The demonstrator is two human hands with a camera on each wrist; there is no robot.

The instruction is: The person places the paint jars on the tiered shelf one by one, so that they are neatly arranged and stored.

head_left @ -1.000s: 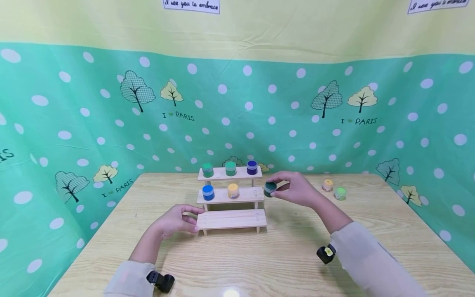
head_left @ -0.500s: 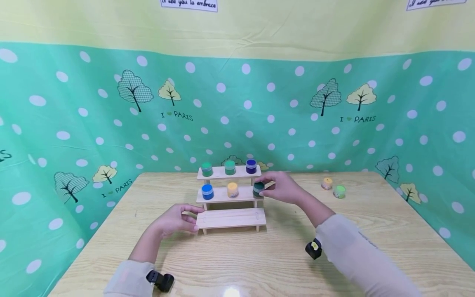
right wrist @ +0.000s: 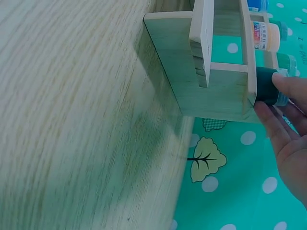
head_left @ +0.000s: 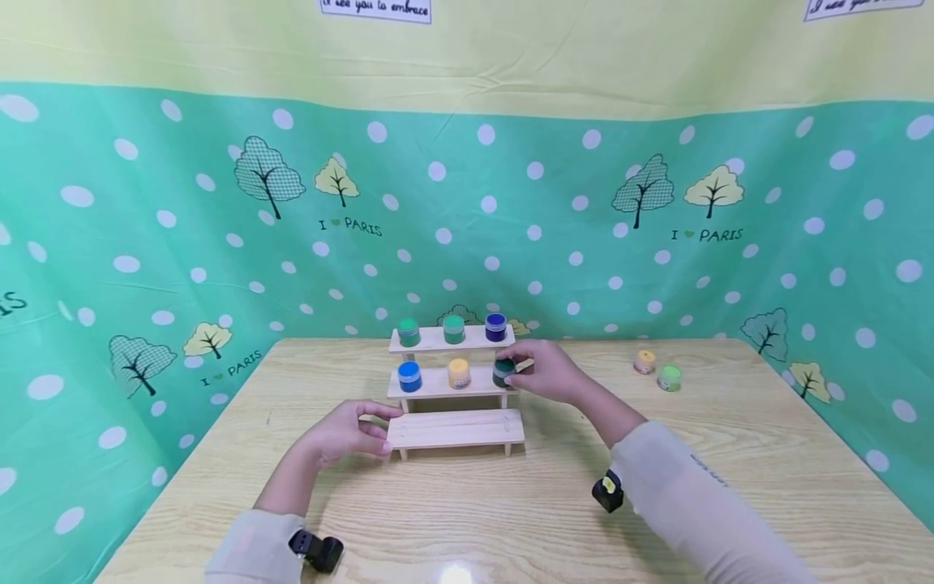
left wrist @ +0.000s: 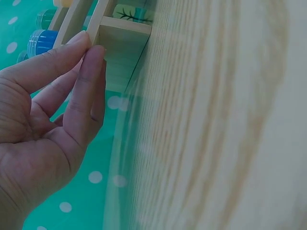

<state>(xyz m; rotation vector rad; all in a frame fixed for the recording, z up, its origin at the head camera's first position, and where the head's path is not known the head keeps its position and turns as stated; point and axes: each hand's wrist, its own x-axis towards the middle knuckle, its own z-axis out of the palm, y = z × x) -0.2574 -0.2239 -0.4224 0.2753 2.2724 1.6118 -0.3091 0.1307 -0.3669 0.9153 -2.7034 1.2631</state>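
A three-tier wooden display stand (head_left: 456, 431) stands on the table. My left hand (head_left: 349, 432) pinches the left end of its lowest tier between thumb and fingers. With thumb and fingertips, my right hand (head_left: 549, 371) grips a dark green paint jar (head_left: 502, 372) at the right end of the middle tier; the right wrist view shows that jar (right wrist: 266, 86) with its base right at the board. Sharing this tier are a blue jar (head_left: 409, 377) and a pale orange jar (head_left: 458, 374). The top tier carries two green jars (head_left: 453, 331) and a dark blue jar (head_left: 495, 328).
To the right on the wooden table (head_left: 452, 519) stand another orange jar (head_left: 644, 362) and a light green jar (head_left: 669, 379). A dotted green and yellow curtain (head_left: 489, 243) hangs behind the table and along its sides.
My right hand has carried the dark green jar leftward, from beside the stand onto the right end of the middle tier. My left hand has stayed at the lowest tier.
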